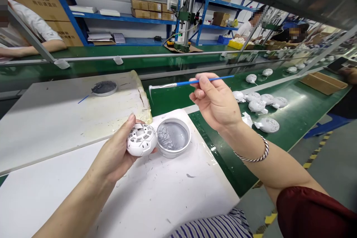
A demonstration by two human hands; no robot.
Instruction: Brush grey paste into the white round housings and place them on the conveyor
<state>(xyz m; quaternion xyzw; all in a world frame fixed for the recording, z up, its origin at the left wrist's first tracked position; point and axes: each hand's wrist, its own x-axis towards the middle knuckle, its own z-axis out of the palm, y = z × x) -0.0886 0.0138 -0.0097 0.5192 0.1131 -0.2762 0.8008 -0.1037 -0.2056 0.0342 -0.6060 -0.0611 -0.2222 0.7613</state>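
Here the left hand [117,156] closes its grip around a white perforated shell [141,140], kept just beside the tin of grey paste [173,137] on the white worktop [167,193] for easy reach, while the right hand [214,102] pinches a blue-handled brush [192,81] above.

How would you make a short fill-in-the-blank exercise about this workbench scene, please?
The right hand pinches a thin brush with a ____ handle.
The left hand holds a ____ round shell with openings in it.
The round tub beside that shell holds ____ paste.
A twisted bracelet sits on the ____ wrist.

Missing words: blue; white; grey; right.
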